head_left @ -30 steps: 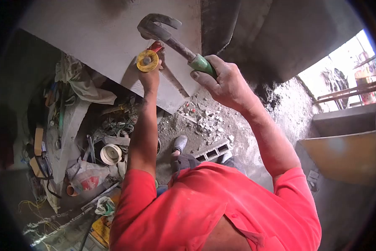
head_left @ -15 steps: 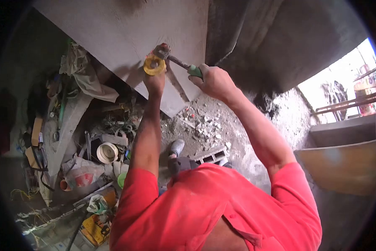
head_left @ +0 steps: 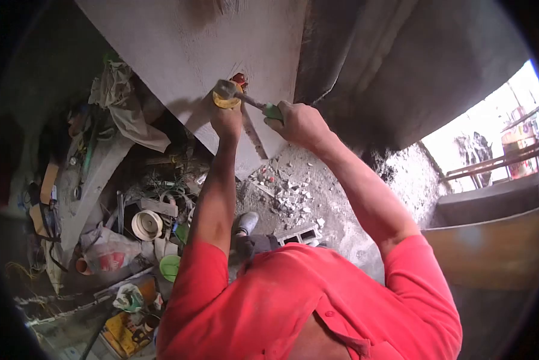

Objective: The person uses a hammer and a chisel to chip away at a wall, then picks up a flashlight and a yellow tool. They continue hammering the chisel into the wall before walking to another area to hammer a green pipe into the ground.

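Note:
My left hand [head_left: 226,125] is closed around a chisel with a round yellow hand guard [head_left: 226,104], held against the grey plastered wall [head_left: 185,66]. In my right hand [head_left: 305,125] is the green grip of a hammer [head_left: 273,111]. Its metal head overlaps the yellow guard in this view and covers the chisel's end. Just beyond the guard, a red fitting [head_left: 239,79] sits in the wall. A rough cut groove [head_left: 254,139] runs from near my left hand to the wall's lower edge.
Broken rubble [head_left: 290,195] covers the floor below the wall, beside a hollow block [head_left: 299,234]. On the left lie a cream bucket [head_left: 147,225], a green bowl [head_left: 170,267], sacks and a yellow case [head_left: 125,333]. A wooden board [head_left: 485,249] stands at right.
The hammer head has come down from beside the red fitting onto the chisel's yellow guard area. More of the red fitting shows now. The view has shifted slightly.

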Demonstrator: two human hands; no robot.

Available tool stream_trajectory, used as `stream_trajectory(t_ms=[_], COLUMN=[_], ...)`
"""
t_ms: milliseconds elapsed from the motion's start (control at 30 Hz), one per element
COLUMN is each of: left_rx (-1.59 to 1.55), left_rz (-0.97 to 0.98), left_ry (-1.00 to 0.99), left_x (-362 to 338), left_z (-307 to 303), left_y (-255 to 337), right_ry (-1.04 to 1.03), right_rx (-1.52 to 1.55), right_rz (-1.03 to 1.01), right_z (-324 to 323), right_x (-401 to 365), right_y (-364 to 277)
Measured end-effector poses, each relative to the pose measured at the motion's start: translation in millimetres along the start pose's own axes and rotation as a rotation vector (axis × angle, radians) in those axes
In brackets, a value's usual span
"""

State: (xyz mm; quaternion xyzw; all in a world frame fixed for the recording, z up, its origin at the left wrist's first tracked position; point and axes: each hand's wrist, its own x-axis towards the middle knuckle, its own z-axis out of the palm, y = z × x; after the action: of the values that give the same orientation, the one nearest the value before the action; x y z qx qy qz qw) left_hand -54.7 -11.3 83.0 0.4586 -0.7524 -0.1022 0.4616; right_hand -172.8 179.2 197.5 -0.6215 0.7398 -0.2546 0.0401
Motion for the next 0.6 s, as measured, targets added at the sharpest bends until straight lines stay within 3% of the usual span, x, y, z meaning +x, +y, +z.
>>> stream_trajectory(t_ms=[33, 133, 200, 300, 333, 400, 433, 467, 600], left_rx=[-0.101, -0.004, 0.008, -0.079, -0.174, -0.115, -0.059, 0.028, -0.171], left_rz=[0.113, 0.023, 0.056, 0.163, 0.233, 0.177, 0.133, -0.071, -0.027], left_ry=[0.131, 0.015, 0.101, 0.219, 0.242, 0.146, 0.04, -0.018, 0.041], left_x=[-9.5, -7.2, -6.1, 2.3, 1.2, -13.0, -19.2, -16.7, -24.1], left_z=[-6.6, -6.7, 1.8, -1.6, -7.2, -4.5, -0.8, 4.1, 5.5], left_y=[2.9, 3.0, -4.3, 1.8, 5.4, -5.9, -15.0, -13.1, -18.7], right_ry=[-0.016, 0.109, 0.253, 0.388, 0.326, -0.133, -0.118, -0.074, 0.011], right_rx=[0.002, 0.148, 0.363, 0.38, 0.301, 0.0, 0.008, 0.02, 0.114], right_rz=[0.002, -0.068, -0.165, -0.237, -0.185, 0.081, 0.085, 0.059, 0.006], right_z=[-9.0, -48.8, -72.4, -41.7, -20.1, 8.3, 6.9, -2.2, -29.7], right_x=[-2.5, 9.3, 20.7, 17.5, 11.7, 9.9, 5.3, 6.9, 9.3], right_y=[-11.3, -43.9, -64.2, -57.6, -38.6, 7.5, 4.9, 2.0, -22.5])
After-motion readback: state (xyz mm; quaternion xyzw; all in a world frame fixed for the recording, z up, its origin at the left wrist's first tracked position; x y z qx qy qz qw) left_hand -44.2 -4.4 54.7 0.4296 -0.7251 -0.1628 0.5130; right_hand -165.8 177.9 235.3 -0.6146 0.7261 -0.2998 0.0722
